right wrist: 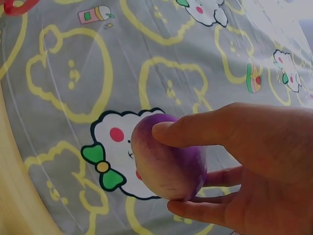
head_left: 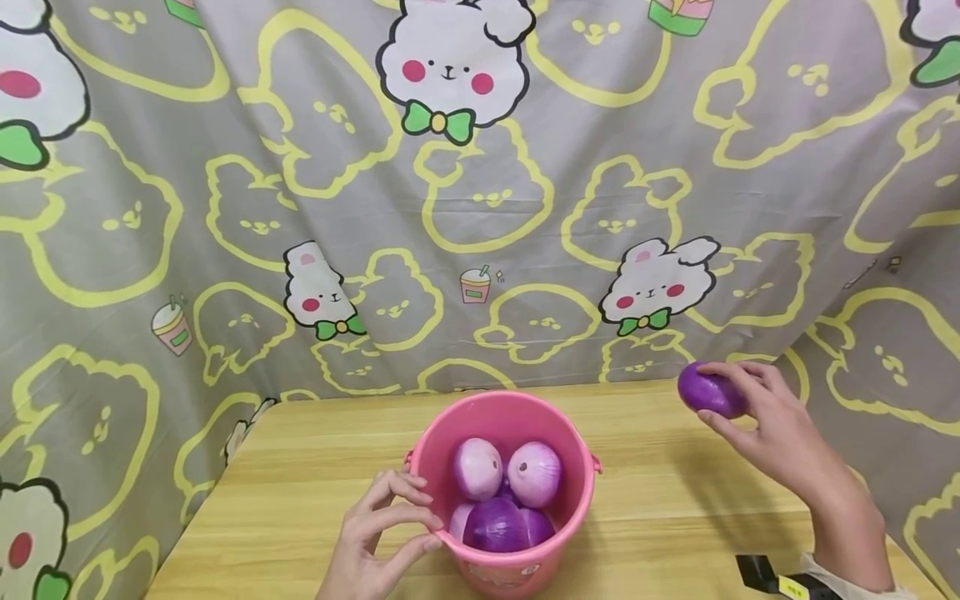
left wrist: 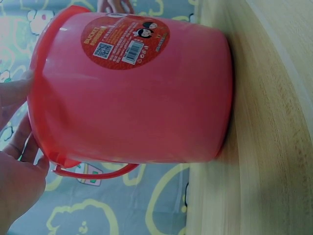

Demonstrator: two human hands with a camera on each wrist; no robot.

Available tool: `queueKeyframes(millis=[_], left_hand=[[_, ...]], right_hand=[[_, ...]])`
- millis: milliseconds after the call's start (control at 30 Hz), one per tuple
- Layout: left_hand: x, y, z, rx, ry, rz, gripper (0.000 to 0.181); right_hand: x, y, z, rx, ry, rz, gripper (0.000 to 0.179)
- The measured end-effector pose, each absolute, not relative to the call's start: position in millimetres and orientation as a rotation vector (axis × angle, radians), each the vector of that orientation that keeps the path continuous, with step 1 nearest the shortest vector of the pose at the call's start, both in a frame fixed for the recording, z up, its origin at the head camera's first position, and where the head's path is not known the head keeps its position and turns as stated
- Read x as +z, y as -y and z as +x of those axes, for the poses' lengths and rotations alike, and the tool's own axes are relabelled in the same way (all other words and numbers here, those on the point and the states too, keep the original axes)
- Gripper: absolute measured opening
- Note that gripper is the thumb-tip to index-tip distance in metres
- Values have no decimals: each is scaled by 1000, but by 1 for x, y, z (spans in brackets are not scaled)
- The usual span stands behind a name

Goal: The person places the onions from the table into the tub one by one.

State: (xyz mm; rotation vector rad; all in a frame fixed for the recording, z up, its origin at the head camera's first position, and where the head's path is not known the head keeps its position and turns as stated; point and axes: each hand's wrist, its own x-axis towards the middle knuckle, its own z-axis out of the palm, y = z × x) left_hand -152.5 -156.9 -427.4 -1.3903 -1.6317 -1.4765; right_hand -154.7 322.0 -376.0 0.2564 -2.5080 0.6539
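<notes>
Risk lies in the smooth, rounded purple onion (head_left: pixel 711 390), pinched in the curled right hand (head_left: pixel 772 433) above the far right tabletop (head_left: pixel 300 483): it could slip from this light grip and roll off. Left hand (head_left: pixel 375 537), fingers curled, clasps the near-left rim of the glossy pink plastic bucket (head_left: pixel 427 454), which already holds several onions and might tip.

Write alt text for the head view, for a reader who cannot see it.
A right hand holds a purple onion above the far right of a wooden table, while the left hand grips the rim of a pink bucket containing several purple onions. A grey rabbit-print cloth hangs behind.
</notes>
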Motion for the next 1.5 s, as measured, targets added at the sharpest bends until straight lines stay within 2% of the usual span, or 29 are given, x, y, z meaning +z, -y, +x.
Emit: queueKeyframes(millis=[1500], left_hand=[[-425, 156, -150, -1476, 1639, -1387, 26]], right_hand=[[-348, -272, -137, 613, 2400, 432, 59]])
